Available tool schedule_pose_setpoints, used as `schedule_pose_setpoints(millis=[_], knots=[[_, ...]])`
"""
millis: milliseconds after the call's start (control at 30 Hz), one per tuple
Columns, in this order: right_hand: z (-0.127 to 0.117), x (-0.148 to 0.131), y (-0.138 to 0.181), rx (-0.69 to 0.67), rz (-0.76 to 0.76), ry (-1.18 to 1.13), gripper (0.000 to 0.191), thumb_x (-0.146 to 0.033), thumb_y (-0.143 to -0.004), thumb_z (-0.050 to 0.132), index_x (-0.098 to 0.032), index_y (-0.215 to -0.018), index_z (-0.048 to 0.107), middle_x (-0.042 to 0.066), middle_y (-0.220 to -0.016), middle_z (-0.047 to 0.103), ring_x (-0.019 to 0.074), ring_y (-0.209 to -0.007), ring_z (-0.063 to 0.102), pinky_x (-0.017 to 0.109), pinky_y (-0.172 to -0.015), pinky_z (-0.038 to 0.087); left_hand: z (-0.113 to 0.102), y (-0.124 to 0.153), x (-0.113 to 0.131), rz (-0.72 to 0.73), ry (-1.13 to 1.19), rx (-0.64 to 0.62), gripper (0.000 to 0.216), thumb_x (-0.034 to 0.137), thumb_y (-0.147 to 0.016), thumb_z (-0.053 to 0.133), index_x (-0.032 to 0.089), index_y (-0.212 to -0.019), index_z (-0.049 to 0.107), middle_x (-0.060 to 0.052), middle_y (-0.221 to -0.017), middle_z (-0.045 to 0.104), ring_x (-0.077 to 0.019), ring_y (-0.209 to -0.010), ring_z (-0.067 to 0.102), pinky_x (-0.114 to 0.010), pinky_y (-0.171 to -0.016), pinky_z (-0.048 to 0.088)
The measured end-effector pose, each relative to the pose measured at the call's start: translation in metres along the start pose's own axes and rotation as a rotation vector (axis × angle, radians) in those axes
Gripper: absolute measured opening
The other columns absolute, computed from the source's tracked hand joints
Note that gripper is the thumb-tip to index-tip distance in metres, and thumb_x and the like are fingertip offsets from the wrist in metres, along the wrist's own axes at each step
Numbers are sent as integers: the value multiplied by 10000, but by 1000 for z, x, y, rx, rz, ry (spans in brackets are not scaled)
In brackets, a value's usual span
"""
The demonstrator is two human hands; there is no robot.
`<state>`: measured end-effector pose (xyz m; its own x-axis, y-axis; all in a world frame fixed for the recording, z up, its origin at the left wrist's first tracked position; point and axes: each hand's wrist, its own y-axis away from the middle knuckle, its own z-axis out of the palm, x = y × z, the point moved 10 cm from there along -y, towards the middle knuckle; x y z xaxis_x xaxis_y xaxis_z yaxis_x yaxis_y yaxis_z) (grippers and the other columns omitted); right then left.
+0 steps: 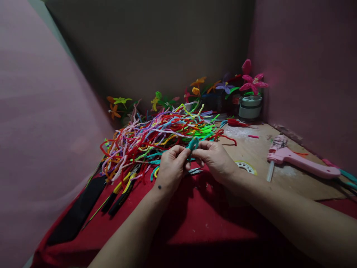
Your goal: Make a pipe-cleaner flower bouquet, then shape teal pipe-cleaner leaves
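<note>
Both your hands pinch one teal stem (193, 143) between them, left hand (170, 168) and right hand (216, 160) clamped on its ends. It's fuzzy, bent, only partly shaped, I'd judge. Behind the grip lies the loose pile (156, 137) (soft, tangled, many-coloured); beyond that, finished flowers (252, 82). Right of the grip, a pink glue gun (299, 162).

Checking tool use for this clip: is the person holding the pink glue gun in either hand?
No. The pink glue gun lies on the wooden board to the right, while the left hand and right hand both pinch a teal pipe cleaner.
</note>
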<state>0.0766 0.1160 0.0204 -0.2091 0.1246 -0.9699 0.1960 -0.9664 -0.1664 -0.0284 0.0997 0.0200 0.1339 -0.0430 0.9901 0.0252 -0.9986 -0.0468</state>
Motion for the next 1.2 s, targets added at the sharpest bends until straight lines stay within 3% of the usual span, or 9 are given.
schedule_pose_setpoints(millis=[100,267,533,733,967,1200], knots=[[0,-2,-2,-22,-3,-69,63,-195,-639,589,-155,-628,542,-55,-522,484,70,-469,401,229,-479,303,-2,2,6,45,-77,35,174,305,-747,555,160,-657,517,71,-372,462,-32,-298,342,-144,-353,267],[-10,-2,-8,11,12,-204,235,-350,-662,640,-145,-607,540,-34,-526,495,73,-466,419,233,-469,300,7,5,11,30,-113,-49,199,309,-785,504,165,-648,492,69,-375,459,-30,-276,324,-148,-339,249],[-5,15,-12,-6,175,-502,170,-248,-566,692,-147,-566,555,-31,-533,497,86,-506,441,251,-535,358,13,3,14,88,-123,-117,219,354,-764,531,176,-667,450,78,-473,401,-29,-369,318,-148,-373,252],[-9,13,-13,18,154,-498,141,-235,-597,688,-153,-610,574,-26,-568,517,83,-511,437,245,-528,350,9,3,14,50,-95,-93,218,361,-753,538,184,-663,447,87,-448,376,-32,-344,296,-161,-364,243],[-14,21,-11,96,265,-519,136,-170,-632,622,-152,-544,520,-23,-511,469,81,-467,390,242,-476,312,18,6,20,138,-155,-191,193,335,-768,537,175,-685,470,76,-499,393,-25,-382,308,-151,-373,243],[-4,7,-10,-8,129,-487,188,-281,-630,679,-135,-578,572,-10,-545,526,81,-490,437,237,-486,339,10,1,13,76,35,-159,233,388,-754,550,179,-691,470,70,-532,455,-19,-315,321,-156,-313,238]])
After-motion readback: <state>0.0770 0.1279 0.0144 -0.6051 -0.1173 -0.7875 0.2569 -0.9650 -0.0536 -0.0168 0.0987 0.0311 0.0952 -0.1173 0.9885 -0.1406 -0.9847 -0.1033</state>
